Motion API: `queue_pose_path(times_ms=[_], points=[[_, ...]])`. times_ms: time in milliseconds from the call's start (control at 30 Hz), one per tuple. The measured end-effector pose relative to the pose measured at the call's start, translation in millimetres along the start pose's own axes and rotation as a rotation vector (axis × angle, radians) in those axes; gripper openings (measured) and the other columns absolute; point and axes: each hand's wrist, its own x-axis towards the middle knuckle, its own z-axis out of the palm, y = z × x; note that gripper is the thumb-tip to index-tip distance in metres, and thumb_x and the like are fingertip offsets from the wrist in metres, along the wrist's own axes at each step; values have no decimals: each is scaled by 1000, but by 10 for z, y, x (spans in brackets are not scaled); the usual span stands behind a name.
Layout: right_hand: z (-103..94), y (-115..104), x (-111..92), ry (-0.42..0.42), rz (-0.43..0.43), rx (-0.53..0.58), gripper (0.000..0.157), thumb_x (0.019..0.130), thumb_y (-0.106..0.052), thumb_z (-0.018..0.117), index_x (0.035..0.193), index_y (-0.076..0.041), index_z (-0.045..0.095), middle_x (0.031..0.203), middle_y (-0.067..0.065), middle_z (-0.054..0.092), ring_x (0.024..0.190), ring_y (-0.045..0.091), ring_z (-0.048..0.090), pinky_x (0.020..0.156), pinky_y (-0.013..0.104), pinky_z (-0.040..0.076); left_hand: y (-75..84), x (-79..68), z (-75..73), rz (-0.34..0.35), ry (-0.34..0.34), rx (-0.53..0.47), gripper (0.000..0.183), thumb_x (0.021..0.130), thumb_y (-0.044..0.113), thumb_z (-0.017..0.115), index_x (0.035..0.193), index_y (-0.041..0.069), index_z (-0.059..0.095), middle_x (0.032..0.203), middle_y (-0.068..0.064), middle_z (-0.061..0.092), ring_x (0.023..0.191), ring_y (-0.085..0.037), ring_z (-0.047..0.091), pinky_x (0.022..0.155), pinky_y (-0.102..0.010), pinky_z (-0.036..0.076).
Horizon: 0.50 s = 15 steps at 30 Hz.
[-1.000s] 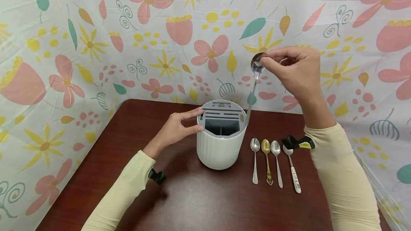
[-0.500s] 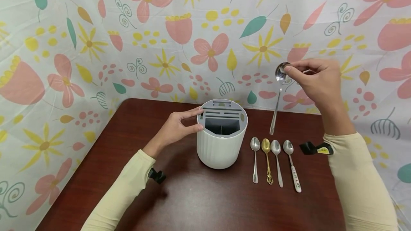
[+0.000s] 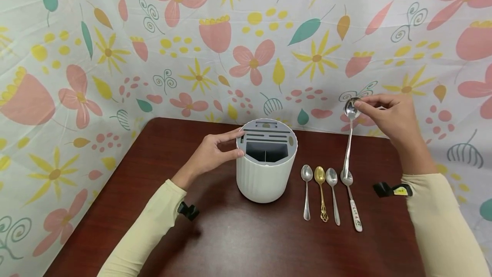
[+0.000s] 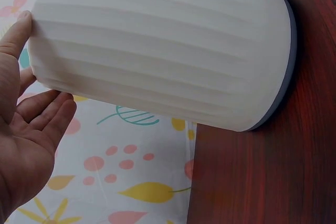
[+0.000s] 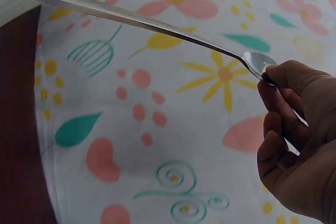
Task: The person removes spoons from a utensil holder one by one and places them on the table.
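In the head view, my right hand (image 3: 396, 125) pinches a long-handled silver spoon (image 3: 350, 140) by its bowl, between thumb and fingertips. The handle hangs down, its tip overlapping the bowl of a white-handled spoon (image 3: 355, 215) in this view. The right wrist view shows the pinched bowl (image 5: 258, 64) up close. My left hand (image 3: 207, 155) rests against the left rim of a white ribbed utensil holder (image 3: 261, 183) with a grey slotted top. In the left wrist view, thumb and fingers touch the holder's side (image 4: 157, 51), fairly straight.
On the dark wooden table (image 3: 230, 243), a silver spoon (image 3: 306, 174), a gold spoon (image 3: 320, 175) and another silver spoon (image 3: 332, 177) lie in a row right of the holder, left of the white-handled one. A flower-print cloth (image 3: 215, 110) hangs behind.
My right hand has carried the long spoon right, away from the holder's right edge, and then lowered it over the table beside the row. The left hand and holder stay put.
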Motion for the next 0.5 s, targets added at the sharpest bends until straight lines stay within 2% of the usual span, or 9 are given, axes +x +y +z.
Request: queue_pose_path(times_ms=[267,367,500], points=[[-122,352,-88,-80,47,-56,21,90,-17,81,100,2,80,87,-27,72,77,3,56,54,20,38,15,-8,0,-3,5,-2,58,90,29,82,144,27,61,149,14,55,139,-6,49,108,-48,46],[-152,471,-133,-81,42,-104,20,90,-19,82,98,0,81,86,-31,70,80,0,57,58,16,41,21,-6,3,-2,3,-4,58,90,28,82,144,27,61,149,12,54,139,-7,49,108,-45,47],[-179,630,-188,-71,30,-154,19,89,-20,82,96,-2,82,82,-33,68,75,-3,57,59,13,42,23,-4,6,3,-2,-7,58,90,27,82,144,25,61,150,10,54,140,-8,48,109,-41,47]])
